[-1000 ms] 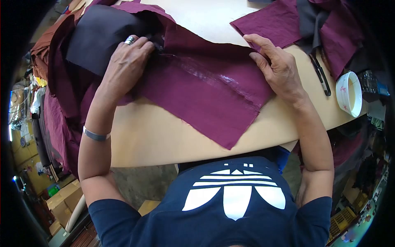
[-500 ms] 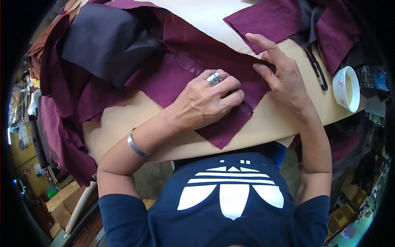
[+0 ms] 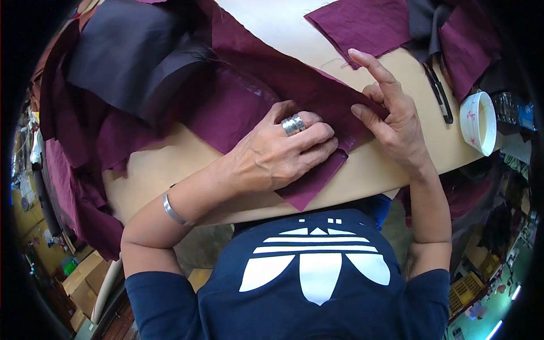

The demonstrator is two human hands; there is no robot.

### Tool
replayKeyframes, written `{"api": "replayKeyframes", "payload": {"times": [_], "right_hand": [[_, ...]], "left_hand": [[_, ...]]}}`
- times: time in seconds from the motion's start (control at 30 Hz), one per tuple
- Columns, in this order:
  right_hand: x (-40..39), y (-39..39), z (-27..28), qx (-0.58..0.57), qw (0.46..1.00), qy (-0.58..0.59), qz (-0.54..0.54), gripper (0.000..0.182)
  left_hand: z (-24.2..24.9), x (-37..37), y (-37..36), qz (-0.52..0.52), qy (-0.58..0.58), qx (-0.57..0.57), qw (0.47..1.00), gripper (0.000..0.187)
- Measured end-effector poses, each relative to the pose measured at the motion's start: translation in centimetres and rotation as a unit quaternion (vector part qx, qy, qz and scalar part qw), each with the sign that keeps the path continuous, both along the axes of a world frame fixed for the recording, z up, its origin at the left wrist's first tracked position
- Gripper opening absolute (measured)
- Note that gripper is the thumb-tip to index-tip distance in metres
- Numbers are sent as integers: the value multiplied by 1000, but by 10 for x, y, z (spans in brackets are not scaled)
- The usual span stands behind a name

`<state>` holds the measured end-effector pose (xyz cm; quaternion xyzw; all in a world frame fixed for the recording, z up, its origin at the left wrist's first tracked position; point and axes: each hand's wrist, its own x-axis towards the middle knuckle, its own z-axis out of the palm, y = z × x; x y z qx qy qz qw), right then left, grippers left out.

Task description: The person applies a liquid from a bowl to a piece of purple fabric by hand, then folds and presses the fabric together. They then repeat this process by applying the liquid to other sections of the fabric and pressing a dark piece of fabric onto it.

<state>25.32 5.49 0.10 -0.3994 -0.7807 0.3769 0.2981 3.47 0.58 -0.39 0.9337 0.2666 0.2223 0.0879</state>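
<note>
Plum-coloured fabric (image 3: pixel 243 102) lies across the table, with a glossy strip (image 3: pixel 243 85) running along it. My left hand (image 3: pixel 289 144), wearing a wide silver ring, rests on the cloth with its fingers curled down and closed; its fingertips are hidden. A pointed corner of the cloth (image 3: pixel 309 190) sticks out below that hand. On the right, my right hand (image 3: pixel 391 116) pinches the raised edge of the same fabric between thumb and bent fingers, its index finger stretched out.
Dark fabric (image 3: pixel 124 56) is heaped over more plum cloth at the left. Another plum piece (image 3: pixel 362 25) lies at the back right. A black cutter-like tool (image 3: pixel 439 93) and a white bowl (image 3: pixel 470 124) are on the right side of the pale table (image 3: pixel 147 170).
My right hand has lifted the fabric edge and folded it further over towards me. My left hand has shifted slightly nearer, staying on the cloth.
</note>
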Motion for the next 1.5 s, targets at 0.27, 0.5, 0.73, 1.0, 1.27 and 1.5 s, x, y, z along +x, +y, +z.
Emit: {"api": "replayKeyframes", "payload": {"times": [0.27, 0.5, 0.73, 1.0, 1.27, 1.5], "right_hand": [[0, -6, 3, -1, 1000, 5, -13, 73], [-2, -7, -3, 12, 998, 10, -68, 69], [-2, -5, -6, 46, 997, 15, -58, 62], [-2, -5, -7, 54, 997, 8, -62, 58], [-1, 1, 9, 40, 996, -70, -27, 57], [-11, 16, 4, -2, 998, -53, -16, 52]], "left_hand": [[-1, -2, 0, -24, 19, 33, 999, 33], [-1, 0, -2, -15, 43, 51, 998, 37], [2, 0, -7, 1, 86, 48, 995, 44], [8, 3, -19, 12, 131, 70, 989, 50], [2, -2, -19, 64, 74, 54, 994, 49], [2, 1, -21, 133, 32, 3, 991, 42]]}}
